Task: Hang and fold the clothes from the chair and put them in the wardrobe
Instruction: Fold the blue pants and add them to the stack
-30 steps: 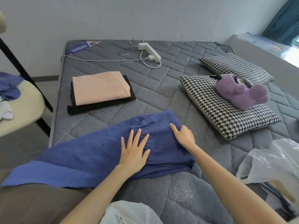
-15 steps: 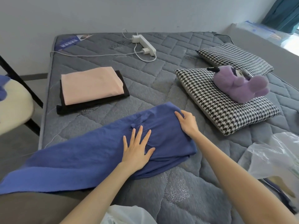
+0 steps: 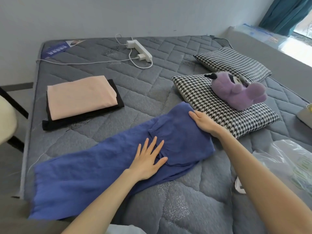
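Note:
A pair of blue trousers (image 3: 87,173) lies stretched across the grey mattress (image 3: 152,92), waistband to the right, legs trailing off the left edge. My left hand (image 3: 148,159) presses flat on the trousers near the waistband, fingers spread. My right hand (image 3: 202,122) rests on the waistband's far corner, fingers straight along the edge. A folded pink garment (image 3: 79,97) sits on a folded black one (image 3: 81,119) at the left of the mattress. The cream chair seat (image 3: 6,120) shows at the far left edge.
Two houndstooth pillows (image 3: 219,112) lie right of the trousers, the nearer one bearing a purple plush toy (image 3: 236,93). A white power strip (image 3: 140,49) with cables lies at the back. A clear plastic bag (image 3: 283,168) sits at the right front.
My right hand has slid up and to the right along the waistband, smoothing it toward the pillow. My left hand stays pressed on the cloth. The view has shifted right.

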Tool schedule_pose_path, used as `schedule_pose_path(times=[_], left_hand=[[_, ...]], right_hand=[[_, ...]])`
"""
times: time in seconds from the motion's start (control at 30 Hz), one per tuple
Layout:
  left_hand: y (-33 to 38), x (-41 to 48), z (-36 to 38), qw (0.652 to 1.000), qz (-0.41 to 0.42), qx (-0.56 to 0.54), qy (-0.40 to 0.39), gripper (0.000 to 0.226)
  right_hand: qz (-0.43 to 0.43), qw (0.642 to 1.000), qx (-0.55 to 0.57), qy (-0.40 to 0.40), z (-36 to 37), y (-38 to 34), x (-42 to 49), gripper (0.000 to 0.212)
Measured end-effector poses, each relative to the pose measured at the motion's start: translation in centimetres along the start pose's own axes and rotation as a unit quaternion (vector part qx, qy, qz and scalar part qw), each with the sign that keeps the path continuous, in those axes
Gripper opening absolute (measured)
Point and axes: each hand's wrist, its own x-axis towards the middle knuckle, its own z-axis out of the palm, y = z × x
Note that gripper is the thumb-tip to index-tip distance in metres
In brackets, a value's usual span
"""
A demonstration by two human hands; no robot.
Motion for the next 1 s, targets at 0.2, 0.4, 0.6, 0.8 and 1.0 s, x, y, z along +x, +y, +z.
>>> schedule_pose_path(times=[0.2, 0.4, 0.6, 0.8, 1.0], left_hand=[[-1.9, -1.7, -2.0, 0.99, -0.011, -0.14, -0.005, 0.051], [-5.5, -3.9, -3.9, 0.939, -0.092, -0.31, 0.119, 0.031], [-7.3, -7.3, -3.8, 0.805, -0.195, -0.542, 0.146, 0.03], [-7.2, -9.0, -2.9, 0.694, -0.217, -0.675, 0.123, 0.024], [-5.6, -9.2, -2.3, 0.746, -0.232, -0.616, 0.103, 0.033]], right_hand=[[-0.005, 0.996, 0.021, -0.092, 2.5, -6.4, -2.5, 0.043], [0.002, 0.978, 0.108, -0.177, 8.9, -11.3, -5.9, 0.048], [-0.061, 0.972, 0.042, -0.222, 15.7, -12.8, -7.5, 0.051], [-0.067, 0.986, 0.034, -0.151, 18.2, -11.5, -7.4, 0.043], [-0.133, 0.988, -0.013, 0.073, 16.2, -8.2, -6.6, 0.03]])
